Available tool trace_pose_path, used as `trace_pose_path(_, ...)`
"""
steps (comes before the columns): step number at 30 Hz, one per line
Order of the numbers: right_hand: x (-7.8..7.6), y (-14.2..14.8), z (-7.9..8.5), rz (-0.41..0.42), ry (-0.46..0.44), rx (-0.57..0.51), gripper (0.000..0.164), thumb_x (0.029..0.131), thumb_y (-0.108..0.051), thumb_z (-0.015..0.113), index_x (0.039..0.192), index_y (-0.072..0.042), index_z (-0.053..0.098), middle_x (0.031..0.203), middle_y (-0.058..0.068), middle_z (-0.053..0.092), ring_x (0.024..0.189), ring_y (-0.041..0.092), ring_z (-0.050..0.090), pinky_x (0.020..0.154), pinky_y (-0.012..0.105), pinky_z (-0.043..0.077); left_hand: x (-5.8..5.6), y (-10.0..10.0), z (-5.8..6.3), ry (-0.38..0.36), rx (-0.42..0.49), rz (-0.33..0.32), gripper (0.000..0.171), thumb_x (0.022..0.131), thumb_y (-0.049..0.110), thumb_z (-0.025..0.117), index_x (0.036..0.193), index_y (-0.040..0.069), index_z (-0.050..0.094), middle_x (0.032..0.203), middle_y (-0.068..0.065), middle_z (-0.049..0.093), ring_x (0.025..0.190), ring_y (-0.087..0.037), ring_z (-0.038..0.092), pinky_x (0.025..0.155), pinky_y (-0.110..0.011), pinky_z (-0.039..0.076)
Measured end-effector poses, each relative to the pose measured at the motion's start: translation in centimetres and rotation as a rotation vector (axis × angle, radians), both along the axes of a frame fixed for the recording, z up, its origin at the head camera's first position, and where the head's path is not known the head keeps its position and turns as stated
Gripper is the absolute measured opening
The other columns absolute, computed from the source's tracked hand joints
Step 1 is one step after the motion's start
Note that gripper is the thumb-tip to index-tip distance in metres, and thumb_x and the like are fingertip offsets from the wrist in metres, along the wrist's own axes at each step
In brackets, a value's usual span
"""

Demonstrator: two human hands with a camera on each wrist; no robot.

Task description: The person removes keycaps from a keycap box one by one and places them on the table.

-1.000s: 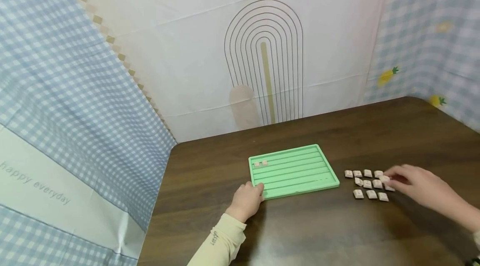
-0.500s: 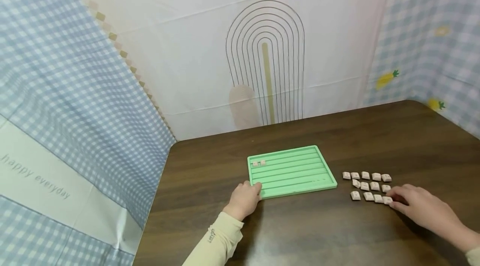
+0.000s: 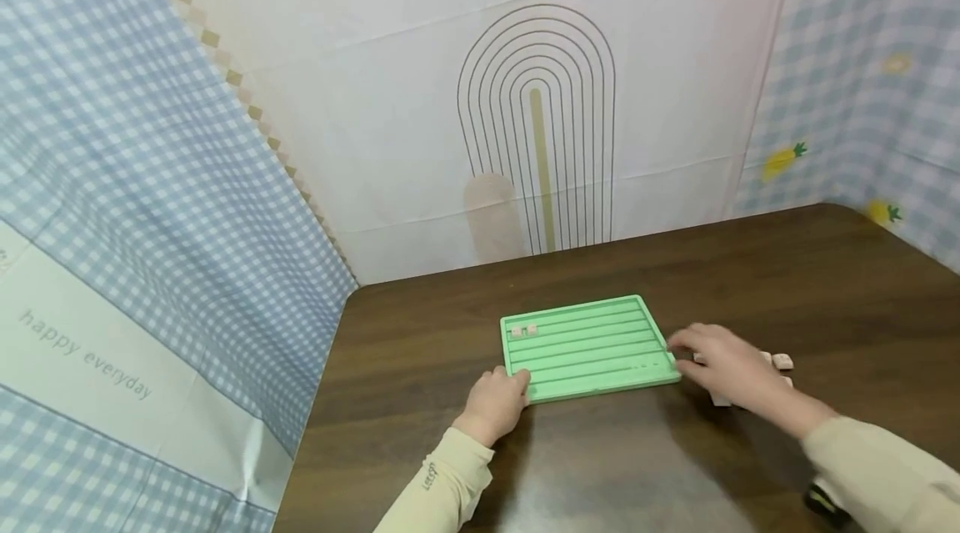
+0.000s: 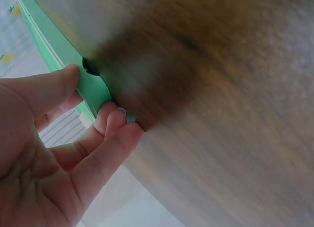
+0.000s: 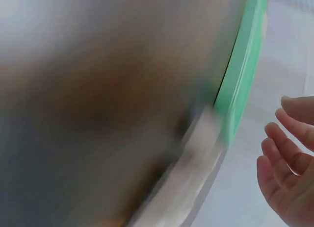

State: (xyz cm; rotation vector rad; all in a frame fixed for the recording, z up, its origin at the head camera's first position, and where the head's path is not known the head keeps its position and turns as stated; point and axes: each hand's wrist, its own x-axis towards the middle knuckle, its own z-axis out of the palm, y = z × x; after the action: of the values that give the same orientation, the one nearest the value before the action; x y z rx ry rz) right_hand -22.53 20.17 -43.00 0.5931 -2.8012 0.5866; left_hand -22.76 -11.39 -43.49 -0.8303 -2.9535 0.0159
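Note:
My left hand (image 3: 491, 404) grips the near left corner of a green ridged tray (image 3: 588, 366); in the left wrist view the thumb lies on one face of its wall (image 4: 56, 45) and the fingers curl at the other. Two small pale keycaps (image 3: 532, 329) sit side by side in the tray's far left slot. Over the tray's right edge hovers my right hand (image 3: 727, 366), fingers loosely bent. In the right wrist view that hand (image 5: 289, 168) shows nothing between thumb and fingers. Loose keycaps (image 3: 782, 361) lie beneath and behind it, mostly hidden.
The dark wooden table (image 3: 600, 466) extends around the tray. A pale curtain (image 3: 390, 141) hangs behind the table's far edge, with blue checked cloth (image 3: 210, 208) along the left side. A small dark object (image 3: 825, 504) shows by the right sleeve.
My right hand pinched a keycap, set it at the end of the nearest loose row, then moved left to the tray's right edge. My left hand has stayed on the tray.

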Motion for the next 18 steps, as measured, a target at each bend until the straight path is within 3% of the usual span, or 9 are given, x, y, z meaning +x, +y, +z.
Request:
trace_pose_path(4,-3.0,-6.2,-0.4,0.071,0.008,0.048,0.019,0.079,-0.015,0.068,0.097,-0.011,0.067,0.100,0.009,0.067,0.098,0.032,0.057,0.074,0.049,0.052,0.2,0.0,-0.3,0.017,-0.018,-0.003,0.013,0.085,0.021,0.063,0.087,0.011,0.056,0.074,-0.011,0.062,0.071,-0.026,0.058,0.062,-0.032,0.052)
trace_pose_path(8,-5.7,-11.2,-1.2,0.087,0.001,0.050,0.021,0.081,-0.016,0.067,0.100,-0.010,0.065,0.102,0.010,0.067,0.097,0.031,0.058,0.074,0.047,0.053,0.3,0.1,-0.4,0.055,-0.030,-0.017,0.013,0.084,0.022,0.064,0.087,0.011,0.057,0.072,-0.010,0.063,0.068,-0.024,0.058,0.059,-0.031,0.052)
trace_pose_path(13,-8.0,-14.9,-2.2,0.033,-0.020,0.008,0.025,0.085,-0.019,0.063,0.107,-0.008,0.063,0.104,0.012,0.065,0.096,0.029,0.057,0.074,0.046,0.053,0.0,0.2,-0.4,0.092,-0.028,-0.020,0.015,0.084,0.024,0.063,0.086,0.011,0.058,0.071,-0.010,0.063,0.067,-0.024,0.058,0.058,-0.031,0.052)
trace_pose_path(18,-9.2,-17.1,-2.8,0.007,-0.060,0.018,0.024,0.088,-0.019,0.059,0.108,-0.006,0.063,0.107,0.014,0.065,0.098,0.030,0.056,0.079,0.047,0.052,-0.3,-0.2,-0.4,0.096,-0.035,-0.004,0.016,0.084,0.025,0.064,0.088,0.011,0.058,0.073,-0.011,0.065,0.068,-0.024,0.058,0.059,-0.032,0.052)
